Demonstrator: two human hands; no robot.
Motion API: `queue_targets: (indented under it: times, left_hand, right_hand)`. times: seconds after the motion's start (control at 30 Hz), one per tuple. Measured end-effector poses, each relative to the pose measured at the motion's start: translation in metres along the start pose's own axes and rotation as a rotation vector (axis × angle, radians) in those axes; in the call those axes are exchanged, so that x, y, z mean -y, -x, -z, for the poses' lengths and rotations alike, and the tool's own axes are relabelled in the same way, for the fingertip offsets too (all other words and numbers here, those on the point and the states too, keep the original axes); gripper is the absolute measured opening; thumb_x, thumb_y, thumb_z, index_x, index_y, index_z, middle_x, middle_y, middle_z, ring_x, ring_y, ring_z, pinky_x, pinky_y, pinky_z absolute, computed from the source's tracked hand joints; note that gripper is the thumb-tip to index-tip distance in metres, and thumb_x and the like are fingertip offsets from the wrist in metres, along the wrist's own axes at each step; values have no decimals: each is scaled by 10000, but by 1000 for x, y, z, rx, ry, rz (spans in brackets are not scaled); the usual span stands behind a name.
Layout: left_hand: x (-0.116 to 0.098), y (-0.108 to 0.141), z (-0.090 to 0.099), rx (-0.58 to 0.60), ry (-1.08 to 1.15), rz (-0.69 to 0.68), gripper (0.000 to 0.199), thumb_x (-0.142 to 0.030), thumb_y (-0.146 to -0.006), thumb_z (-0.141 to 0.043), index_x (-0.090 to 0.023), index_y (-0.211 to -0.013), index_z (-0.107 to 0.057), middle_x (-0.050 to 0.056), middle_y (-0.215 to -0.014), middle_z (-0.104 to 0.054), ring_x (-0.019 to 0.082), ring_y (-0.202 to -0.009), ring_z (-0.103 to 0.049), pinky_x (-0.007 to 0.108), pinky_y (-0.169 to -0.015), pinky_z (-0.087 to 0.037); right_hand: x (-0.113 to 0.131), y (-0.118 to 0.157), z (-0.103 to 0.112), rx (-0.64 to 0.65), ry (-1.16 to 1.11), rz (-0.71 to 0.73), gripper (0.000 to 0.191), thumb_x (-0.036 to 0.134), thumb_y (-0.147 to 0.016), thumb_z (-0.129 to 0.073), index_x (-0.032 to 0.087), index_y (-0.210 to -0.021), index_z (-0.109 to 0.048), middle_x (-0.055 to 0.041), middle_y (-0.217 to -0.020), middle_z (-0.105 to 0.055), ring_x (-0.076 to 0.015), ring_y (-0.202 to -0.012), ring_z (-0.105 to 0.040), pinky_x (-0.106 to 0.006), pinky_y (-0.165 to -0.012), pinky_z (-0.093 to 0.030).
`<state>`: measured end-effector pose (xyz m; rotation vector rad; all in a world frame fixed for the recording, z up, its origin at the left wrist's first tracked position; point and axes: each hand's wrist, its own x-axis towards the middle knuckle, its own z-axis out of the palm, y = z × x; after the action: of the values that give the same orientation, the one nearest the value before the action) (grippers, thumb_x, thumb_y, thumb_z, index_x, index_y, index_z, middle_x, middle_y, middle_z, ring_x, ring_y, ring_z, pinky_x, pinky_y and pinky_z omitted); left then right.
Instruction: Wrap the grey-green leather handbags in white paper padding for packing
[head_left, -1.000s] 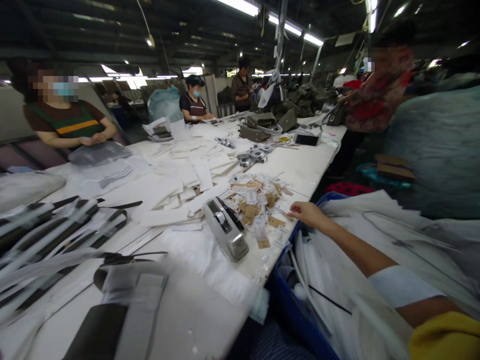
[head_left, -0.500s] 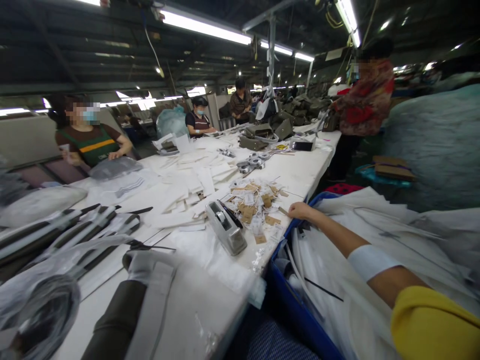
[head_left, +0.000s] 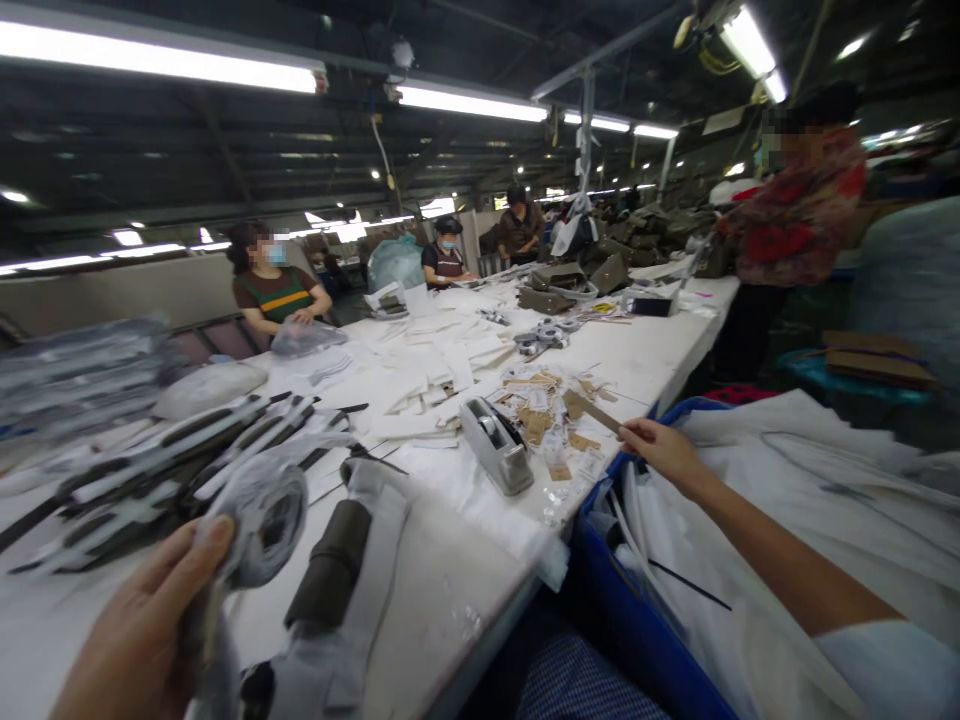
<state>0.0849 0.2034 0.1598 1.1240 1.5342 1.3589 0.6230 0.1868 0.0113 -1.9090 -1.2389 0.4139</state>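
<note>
Fingers (head_left: 199,562) of your left hand (head_left: 131,635), at the lower left of the frame, are closed on a film-wrapped coil (head_left: 251,535); the hold is blurred, so you cannot tell how tight it is. Its round end sits just beyond your thumb tip, toward the middle left. The coil looks light and rather soft, and the film is probably slippery, so take it by the firm rolled body rather than the loose wrap. Just right of it, a dark roll (head_left: 330,570) in pale wrapping lies on the bench (head_left: 442,565).

At the right of the frame, your right hand (head_left: 664,455) reaches over a blue bin (head_left: 637,615) holding white sheets (head_left: 787,450). Its fingers are pinched together on the near end of a brown strip (head_left: 594,410), which runs up and left from the fingertips toward a heap of tags (head_left: 540,405); whether the far end touches the heap you cannot tell. The strip seems thin, very light and fairly stiff, like card, and could crease; a flat pinch near the end should suit it.

Left of the heap stands a tape dispenser (head_left: 497,450). Farther off, near the centre, lie more coils (head_left: 544,338), then dark bags (head_left: 555,285).
</note>
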Motion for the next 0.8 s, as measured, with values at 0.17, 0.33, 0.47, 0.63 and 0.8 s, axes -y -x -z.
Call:
queue_targets:
  times: [0.17,0.33,0.47,0.63,0.8]
  left_hand:
    - [0,6,0,187,87,-144,378,-532,-721,-766,-212,-892,-662,-25,-786,-660,124,-717,-583,184,-640,-466]
    - [0,12,-3,247,57,-169,346,-532,-801,-690,-195,-862,-645,-9,-742,-619,129,-639,-528,205,-571,-406]
    - [-4,19,1,275,-8,-192,371,-551,-809,-673,-184,-858,-651,2,-740,-619,135,-651,-538,220,-597,-409]
    - [-10,25,5,289,-93,-224,384,-569,-815,-659,-188,-866,-665,5,-737,-617,150,-673,-552,231,-608,-414]
    - [-11,28,5,313,-127,-231,356,-545,-838,-647,-211,-947,-705,1,-778,-636,154,-730,-555,229,-657,-410]
  right_hand:
    - [89,55,-58,302,-544,138,447,630,-774,-661,203,-909,-655,-77,-783,-731,-234,-760,-701,-356,-771,-571]
    - [172,107,-109,628,-708,234,481,605,-786,-679,191,-1031,-675,-60,-725,-725,-218,-686,-689,-394,-767,-566]
    - [209,122,-138,745,-779,286,414,565,-809,-672,182,-965,-662,-55,-742,-733,-203,-676,-693,-363,-712,-569]
    - [237,126,-154,811,-766,298,386,555,-814,-663,178,-893,-641,-50,-741,-734,-186,-656,-692,-330,-677,-554]
    - [258,126,-165,891,-808,317,374,554,-808,-668,189,-886,-639,-57,-849,-751,-193,-741,-699,-332,-705,-529]
